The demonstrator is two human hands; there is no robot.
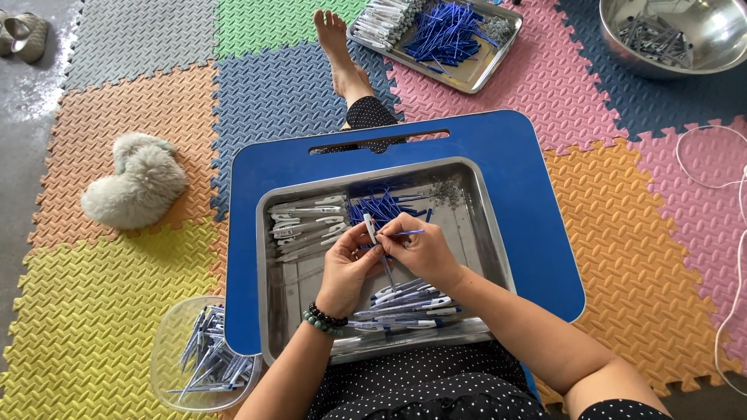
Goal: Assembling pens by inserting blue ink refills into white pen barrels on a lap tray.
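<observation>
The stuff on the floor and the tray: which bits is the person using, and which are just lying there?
In use: left hand holding white pen barrel; right hand holding blue refill; metal tray of pen parts on blue lap table.

Just lying about: fluffy slipper, grey shoes, white cord.

Head-mounted view, looking steeply down and forward from close above the blue lap table [498, 155]; its near edge lies low in frame, foam floor mats [117, 311] filling the margins.
</observation>
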